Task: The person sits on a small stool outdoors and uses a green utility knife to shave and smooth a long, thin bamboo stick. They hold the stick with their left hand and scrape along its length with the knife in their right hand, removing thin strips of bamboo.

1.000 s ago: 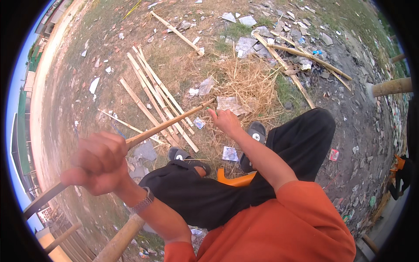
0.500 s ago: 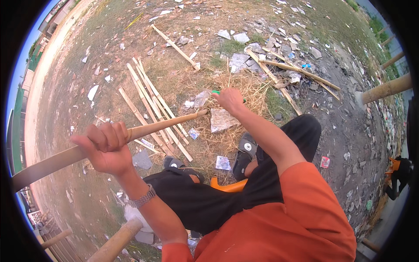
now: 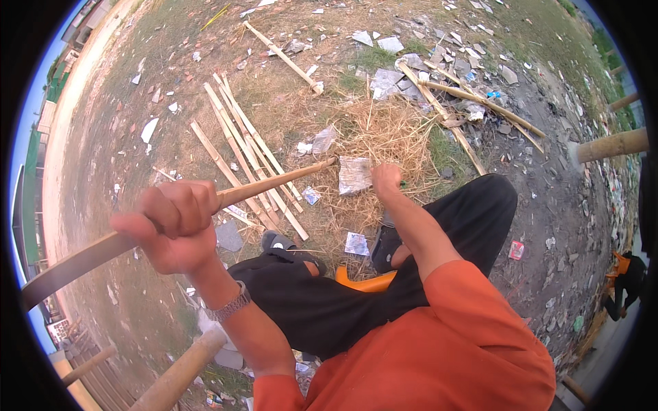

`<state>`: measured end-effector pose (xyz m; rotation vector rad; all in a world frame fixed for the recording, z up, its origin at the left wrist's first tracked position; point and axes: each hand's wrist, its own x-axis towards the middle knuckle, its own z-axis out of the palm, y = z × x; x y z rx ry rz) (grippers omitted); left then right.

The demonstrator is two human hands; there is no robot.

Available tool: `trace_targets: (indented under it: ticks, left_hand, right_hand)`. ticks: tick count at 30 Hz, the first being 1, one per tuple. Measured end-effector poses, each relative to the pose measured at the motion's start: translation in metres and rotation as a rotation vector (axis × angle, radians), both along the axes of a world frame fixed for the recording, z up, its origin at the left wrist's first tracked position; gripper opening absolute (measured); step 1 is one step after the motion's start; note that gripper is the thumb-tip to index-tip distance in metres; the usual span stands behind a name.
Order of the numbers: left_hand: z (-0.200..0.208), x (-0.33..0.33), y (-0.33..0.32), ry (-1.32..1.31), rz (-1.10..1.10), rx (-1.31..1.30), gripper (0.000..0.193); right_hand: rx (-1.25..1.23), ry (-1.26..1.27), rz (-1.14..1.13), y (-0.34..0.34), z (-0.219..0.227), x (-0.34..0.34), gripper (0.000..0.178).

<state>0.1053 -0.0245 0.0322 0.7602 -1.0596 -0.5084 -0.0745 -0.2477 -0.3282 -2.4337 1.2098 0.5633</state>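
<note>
My left hand (image 3: 179, 222) is wrapped round a long bamboo pole (image 3: 274, 181), which slants across in front of me. Its far end comes down beside a pale flat slab (image 3: 354, 175) on the straw. My right hand (image 3: 386, 181) is closed just right of the slab, over the straw. A bit of a green-handled tool (image 3: 403, 183) shows past its right side; the rest is hidden in the fist, so its kind cannot be made out.
Several split bamboo strips (image 3: 240, 140) lie left of the straw (image 3: 391, 130). More bamboo (image 3: 473, 99) rests on rubble at the right. I sit on an orange seat (image 3: 367, 282). Thick bamboo posts stand at the lower left (image 3: 181, 370) and right (image 3: 610, 145). Another person (image 3: 625, 281) is at the far right.
My right hand has moved nearer to me and rightward, from beyond the slab to its right side, with the green-handled tool. My left hand keeps its hold on the pole.
</note>
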Motion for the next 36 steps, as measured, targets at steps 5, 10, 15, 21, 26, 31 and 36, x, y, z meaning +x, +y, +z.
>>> trace_targets:
  ticks: [5, 10, 15, 21, 26, 31, 36]
  left_hand:
    - [-0.003, 0.002, 0.003, 0.027, 0.073, 0.002, 0.054]
    - [0.001, 0.003, -0.003, 0.050, 0.151, -0.006, 0.053]
    - [0.006, -0.012, -0.012, 0.098, 0.280, 0.015, 0.052]
    - [0.009, -0.026, -0.017, 0.161, 0.541, 0.024, 0.052]
    - [0.008, -0.029, -0.019, 0.170, 0.533, 0.008, 0.052]
    - [0.004, -0.029, -0.011, 0.165, 0.471, 0.010, 0.052]
    - [0.006, -0.032, -0.018, 0.148, 0.527, 0.011, 0.052]
  right_hand:
    - [0.016, -0.299, -0.048, 0.000, 0.057, 0.001, 0.065]
    - [0.503, -0.760, -0.136, 0.090, 0.159, 0.029, 0.056]
    - [0.655, -0.998, -0.081, 0.136, 0.270, 0.027, 0.046]
    - [0.546, -0.798, -0.193, 0.148, 0.248, 0.032, 0.045]
    - [0.469, -0.897, -0.176, 0.153, 0.239, 0.035, 0.046]
    - [0.440, -0.840, -0.146, 0.145, 0.233, 0.028, 0.044]
    - [0.375, -0.797, -0.201, 0.148, 0.226, 0.034, 0.044]
